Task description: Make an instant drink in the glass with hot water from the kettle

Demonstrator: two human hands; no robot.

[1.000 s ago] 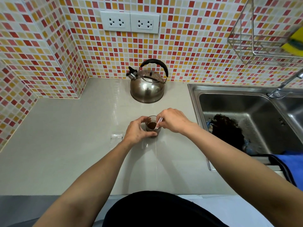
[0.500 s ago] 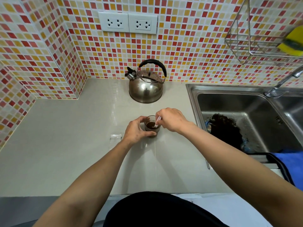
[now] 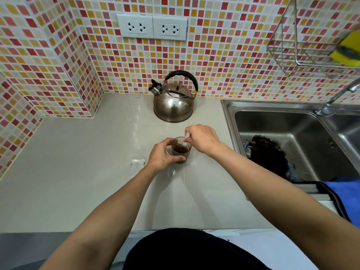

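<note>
Glass (image 3: pixel 181 151), clear and round, gripped by left hand (image 3: pixel 163 155); right hand (image 3: pixel 202 139) pinches thin white stirrer (image 3: pixel 186 137).

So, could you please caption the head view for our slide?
Left hand steadies the glass while right hand stirs with a stick.

Ahead of you, two white double sockets (image 3: pixel 152 27) sit on the mosaic tile wall (image 3: pixel 224 55). To your right, a steel sink (image 3: pixel 272 121) holds a dark clump (image 3: pixel 267 152), with a tap (image 3: pixel 338 98) behind it. A wire rack (image 3: pixel 292 53) holds a yellow sponge (image 3: pixel 348 48), and a blue cloth (image 3: pixel 348 193) drapes the sink's near edge.
</note>
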